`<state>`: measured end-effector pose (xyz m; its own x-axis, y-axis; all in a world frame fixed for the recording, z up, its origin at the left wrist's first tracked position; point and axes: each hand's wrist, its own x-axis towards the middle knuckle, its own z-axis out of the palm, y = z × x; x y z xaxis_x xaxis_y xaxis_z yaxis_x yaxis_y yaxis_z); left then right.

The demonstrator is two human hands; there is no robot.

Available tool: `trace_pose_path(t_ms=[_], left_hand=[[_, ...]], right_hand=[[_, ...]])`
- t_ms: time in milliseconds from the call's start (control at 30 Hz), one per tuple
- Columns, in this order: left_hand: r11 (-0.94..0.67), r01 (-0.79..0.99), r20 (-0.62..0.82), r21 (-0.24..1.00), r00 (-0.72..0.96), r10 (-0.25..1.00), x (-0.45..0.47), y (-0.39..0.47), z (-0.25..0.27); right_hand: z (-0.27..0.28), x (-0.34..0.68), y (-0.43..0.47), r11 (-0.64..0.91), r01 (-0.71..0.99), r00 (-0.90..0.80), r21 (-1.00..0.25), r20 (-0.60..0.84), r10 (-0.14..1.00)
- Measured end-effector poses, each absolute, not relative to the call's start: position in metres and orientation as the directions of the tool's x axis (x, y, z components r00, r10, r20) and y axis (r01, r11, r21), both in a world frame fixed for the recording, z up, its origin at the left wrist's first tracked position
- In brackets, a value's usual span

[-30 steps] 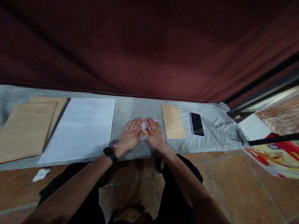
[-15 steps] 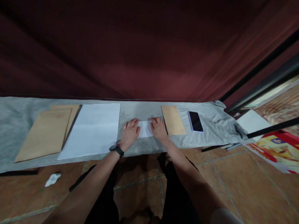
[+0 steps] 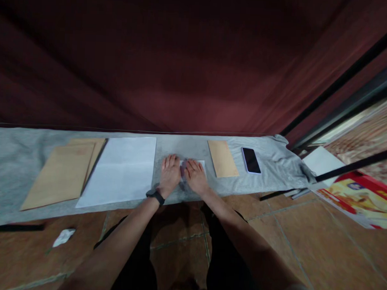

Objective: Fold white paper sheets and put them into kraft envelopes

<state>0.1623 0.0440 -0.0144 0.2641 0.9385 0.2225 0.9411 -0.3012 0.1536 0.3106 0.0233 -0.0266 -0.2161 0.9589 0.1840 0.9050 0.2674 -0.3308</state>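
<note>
A small folded white paper (image 3: 203, 164) lies flat on the grey cloth in front of me. My right hand (image 3: 194, 174) rests palm down on it, fingers stretched out, covering much of it. At the paper's left edge, my left hand (image 3: 170, 171) lies flat with its fingers extended. Large white sheets (image 3: 125, 170) lie to the left of my left hand. Right of my right hand is a brown envelope (image 3: 223, 159). The middle of the small paper is hidden under my hands.
Several brown envelopes (image 3: 60, 173) lie at the far left of the cloth-covered bench (image 3: 6, 175). A phone (image 3: 251, 160) rests at the right. A dark red curtain (image 3: 183, 76) hangs behind. A printed red and yellow box (image 3: 361, 197) and a crumpled white scrap (image 3: 63, 237) are lower down.
My right hand has slid left across the small paper, closer to my left hand, exposing the paper's right end. My left hand stays near its left edge.
</note>
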Motion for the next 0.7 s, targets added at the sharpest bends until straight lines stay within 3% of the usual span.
trace_pose_path(t_ms=[167,367,700], left_hand=[[-0.449,0.878,0.182,0.168,0.42,0.889,0.164,0.032,-0.032],[-0.377,0.915,0.17,0.147,0.352,0.92,0.165,0.026,-0.04],[-0.325,0.93,0.204,0.17,0.29,0.935,0.155,0.02,-0.042]], right_hand=[[-0.036,0.316,0.006,0.299,0.91,-0.255,-0.286,0.181,0.95],[-0.042,0.33,0.006,0.231,0.945,-0.182,-0.233,0.213,0.96],[-0.046,0.35,0.018,0.118,0.962,-0.062,-0.245,0.222,0.973]])
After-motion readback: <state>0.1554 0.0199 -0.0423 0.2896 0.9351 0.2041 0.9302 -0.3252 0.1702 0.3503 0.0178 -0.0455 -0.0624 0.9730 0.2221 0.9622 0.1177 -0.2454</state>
